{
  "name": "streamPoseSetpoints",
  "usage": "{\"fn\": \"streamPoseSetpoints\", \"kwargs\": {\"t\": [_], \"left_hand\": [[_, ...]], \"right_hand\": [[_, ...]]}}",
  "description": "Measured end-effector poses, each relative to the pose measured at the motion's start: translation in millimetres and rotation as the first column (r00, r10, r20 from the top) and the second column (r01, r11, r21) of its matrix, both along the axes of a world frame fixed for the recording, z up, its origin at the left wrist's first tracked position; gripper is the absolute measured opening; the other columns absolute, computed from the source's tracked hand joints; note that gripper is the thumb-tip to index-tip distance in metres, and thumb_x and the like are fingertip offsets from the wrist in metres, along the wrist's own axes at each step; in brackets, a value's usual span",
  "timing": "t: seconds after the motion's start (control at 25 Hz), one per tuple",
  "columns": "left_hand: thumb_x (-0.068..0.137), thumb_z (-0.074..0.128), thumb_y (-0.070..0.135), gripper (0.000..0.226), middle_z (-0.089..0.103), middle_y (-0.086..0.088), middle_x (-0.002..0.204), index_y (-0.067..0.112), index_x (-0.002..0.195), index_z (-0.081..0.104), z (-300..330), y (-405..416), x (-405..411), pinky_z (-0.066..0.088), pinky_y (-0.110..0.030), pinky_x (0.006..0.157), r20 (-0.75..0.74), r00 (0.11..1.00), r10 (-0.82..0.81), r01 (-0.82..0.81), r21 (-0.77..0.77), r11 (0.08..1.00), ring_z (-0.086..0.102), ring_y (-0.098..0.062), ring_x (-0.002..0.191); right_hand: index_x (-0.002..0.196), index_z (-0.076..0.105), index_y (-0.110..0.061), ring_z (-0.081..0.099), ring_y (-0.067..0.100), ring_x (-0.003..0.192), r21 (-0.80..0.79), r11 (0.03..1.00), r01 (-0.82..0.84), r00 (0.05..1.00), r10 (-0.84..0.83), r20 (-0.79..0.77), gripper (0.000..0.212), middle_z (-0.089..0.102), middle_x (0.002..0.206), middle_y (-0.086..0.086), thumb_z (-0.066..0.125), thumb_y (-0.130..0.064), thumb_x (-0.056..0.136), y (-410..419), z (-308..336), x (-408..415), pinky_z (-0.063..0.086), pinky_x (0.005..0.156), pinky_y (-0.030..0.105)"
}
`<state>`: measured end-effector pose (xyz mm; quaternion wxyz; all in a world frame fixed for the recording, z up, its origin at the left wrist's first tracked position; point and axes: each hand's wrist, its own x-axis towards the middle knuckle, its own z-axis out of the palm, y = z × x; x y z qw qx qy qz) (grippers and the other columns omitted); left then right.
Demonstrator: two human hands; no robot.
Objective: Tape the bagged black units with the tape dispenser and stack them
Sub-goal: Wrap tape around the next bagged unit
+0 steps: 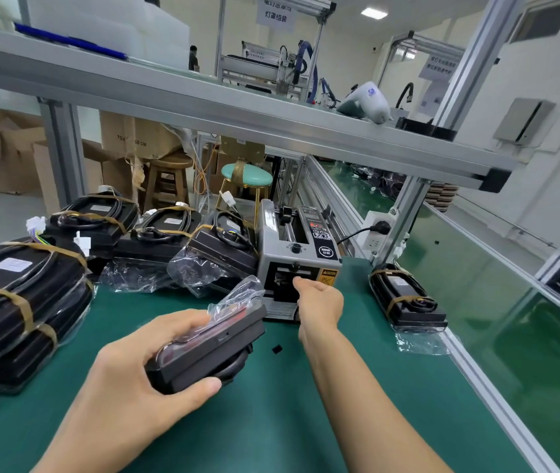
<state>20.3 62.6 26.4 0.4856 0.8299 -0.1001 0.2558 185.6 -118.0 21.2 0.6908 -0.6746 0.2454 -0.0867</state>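
Observation:
My left hand grips a bagged black unit above the green bench, thumb on its near side, fingers over the top; the bag's loose plastic sticks up at the far end. My right hand reaches to the outlet of the grey tape dispenser, fingers curled at the slot. Whether it pinches tape I cannot tell. A stack of taped units lies at the left. Several more bagged units sit behind it. One taped unit lies right of the dispenser.
An aluminium shelf beam crosses overhead. A power strip with a plug sits behind the dispenser. A small black scrap lies on the mat. The bench's aluminium edge rail runs along the right. Stools and cardboard boxes stand beyond.

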Motion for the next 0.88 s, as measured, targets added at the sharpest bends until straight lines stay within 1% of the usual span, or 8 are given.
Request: {"fn": "streamPoseSetpoints", "kwargs": {"t": [0.2,0.32,0.4,0.48,0.52,0.6,0.72,0.88], "left_hand": [[0.05,0.082,0.032,0.068,0.067,0.025,0.107,0.044,0.114,0.061,-1,-1,-2,0.041,-0.001,0.082,0.001,1.0,-0.018,0.018,0.001,1.0,0.063,0.004,0.097],[0.05,0.081,0.032,0.067,0.066,0.026,0.106,0.044,0.113,0.061,-2,-1,-3,0.042,-0.001,0.08,-0.001,1.0,-0.001,0.001,-0.012,1.0,0.063,0.004,0.095],[0.05,0.081,0.032,0.066,0.066,0.026,0.105,0.044,0.112,0.062,-3,-3,-3,0.042,-0.001,0.078,-0.003,1.0,0.018,-0.019,-0.019,1.0,0.063,0.005,0.092],[0.05,0.081,0.033,0.061,0.066,0.028,0.104,0.044,0.107,0.065,-4,-6,-2,0.042,-0.001,0.077,-0.003,0.998,0.06,-0.06,-0.043,0.997,0.063,0.005,0.091],[0.05,0.081,0.035,0.058,0.066,0.028,0.103,0.045,0.105,0.066,-4,-8,-2,0.042,-0.001,0.077,-0.007,0.997,0.078,-0.078,-0.054,0.995,0.062,0.005,0.092],[0.05,0.08,0.036,0.058,0.065,0.029,0.103,0.045,0.105,0.065,-4,-13,0,0.043,-0.004,0.08,-0.009,0.995,0.097,-0.097,-0.064,0.993,0.062,0.004,0.094],[0.052,0.08,0.032,0.056,0.065,0.029,0.105,0.043,0.105,0.064,-3,-21,2,0.045,-0.013,0.085,-0.005,0.994,0.112,-0.112,-0.097,0.989,0.063,0.002,0.097],[0.053,0.078,0.033,0.054,0.062,0.032,0.107,0.046,0.103,0.062,-2,-25,1,0.045,-0.014,0.086,0.012,0.987,0.158,-0.156,-0.091,0.984,0.061,0.003,0.097]], "right_hand": [[0.068,0.063,-0.016,0.052,0.018,0.063,0.073,0.995,0.066,0.997,-0.063,-0.038,0.017,0.061,0.07,0.001,0.076,-0.013,0.079,6,0,9,0.046,0.069,0.03],[0.069,0.058,-0.014,0.04,0.014,0.055,0.176,0.983,0.057,0.996,-0.044,-0.076,0.02,0.054,0.067,0.001,0.072,-0.01,0.082,7,4,5,0.041,0.053,0.024],[0.07,0.054,-0.015,0.036,0.011,0.054,0.308,0.951,-0.014,0.995,0.043,-0.089,0.022,0.047,0.066,-0.001,0.07,-0.013,0.085,0,12,-6,0.033,0.044,0.02],[0.079,0.058,-0.02,0.047,0.008,0.064,0.429,0.883,-0.191,0.977,0.214,-0.007,0.014,0.053,0.073,-0.005,0.071,-0.02,0.084,-9,22,-28,0.036,0.06,0.019],[0.088,0.063,-0.022,0.055,0.006,0.078,0.43,0.848,-0.309,0.949,0.308,0.074,0.015,0.06,0.084,-0.008,0.074,-0.025,0.078,-13,26,-42,0.037,0.074,0.021],[0.101,0.071,-0.024,0.058,-0.005,0.105,0.294,0.792,-0.536,0.844,0.491,0.217,0.041,0.065,0.113,-0.018,0.08,-0.034,0.062,-16,34,-71,0.032,0.091,0.022],[0.082,0.078,-0.022,0.05,-0.024,0.108,0.09,0.711,-0.698,0.7,0.649,0.299,0.02,0.053,0.134,-0.023,0.083,-0.032,0.065,-3,37,-101,0.033,0.085,0.015],[0.071,0.076,-0.017,0.045,-0.024,0.113,0.039,0.714,-0.699,0.691,0.661,0.292,0.005,0.05,0.14,-0.017,0.075,-0.021,0.073,5,31,-109,0.033,0.092,0.017]]}}
